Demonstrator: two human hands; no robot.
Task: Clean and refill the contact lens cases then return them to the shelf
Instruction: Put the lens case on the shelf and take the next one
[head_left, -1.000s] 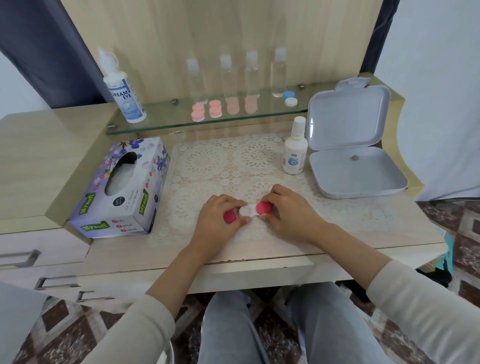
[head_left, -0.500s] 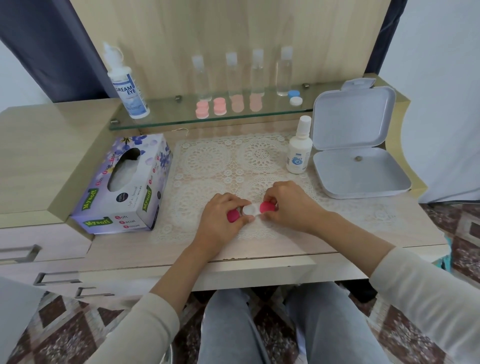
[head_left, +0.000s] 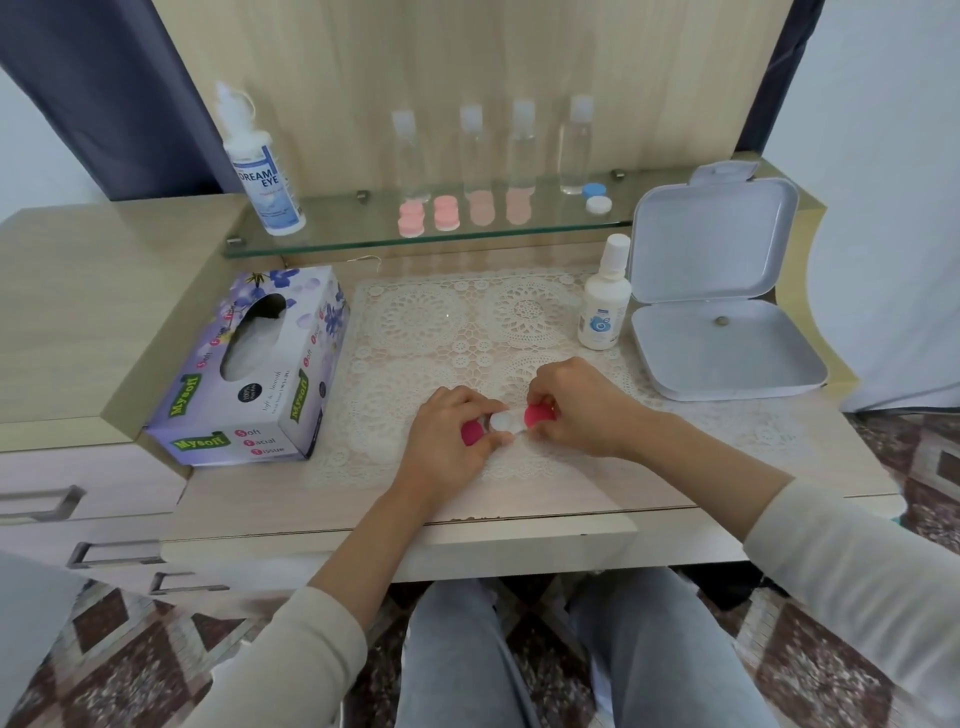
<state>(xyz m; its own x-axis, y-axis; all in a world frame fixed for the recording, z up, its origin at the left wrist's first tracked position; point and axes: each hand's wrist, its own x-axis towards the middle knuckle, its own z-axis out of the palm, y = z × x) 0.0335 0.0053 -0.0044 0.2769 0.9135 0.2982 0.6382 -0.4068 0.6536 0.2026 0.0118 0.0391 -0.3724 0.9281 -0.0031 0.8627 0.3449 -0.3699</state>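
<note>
A white contact lens case (head_left: 503, 421) with two magenta caps lies on the lace mat (head_left: 447, 322) at the desk's front. My left hand (head_left: 447, 441) grips its left cap (head_left: 471, 432). My right hand (head_left: 576, 405) pinches the right cap (head_left: 537, 415). On the glass shelf (head_left: 337, 234) rest pink lens cases (head_left: 426, 214), paler pink ones (head_left: 501, 205) and a blue and white case (head_left: 595, 197). A small white solution bottle (head_left: 602, 301) stands on the mat's right edge. A large solution bottle (head_left: 260, 166) stands at the shelf's left end.
A purple tissue box (head_left: 254, 369) sits left of the mat. An open grey plastic box (head_left: 722, 312) lies at the right. Several clear bottles (head_left: 493, 145) stand at the shelf's back. Drawers are at the lower left.
Both hands stay on the case's caps. The fingers have shifted slightly around them, and the camera has tilted a little.
</note>
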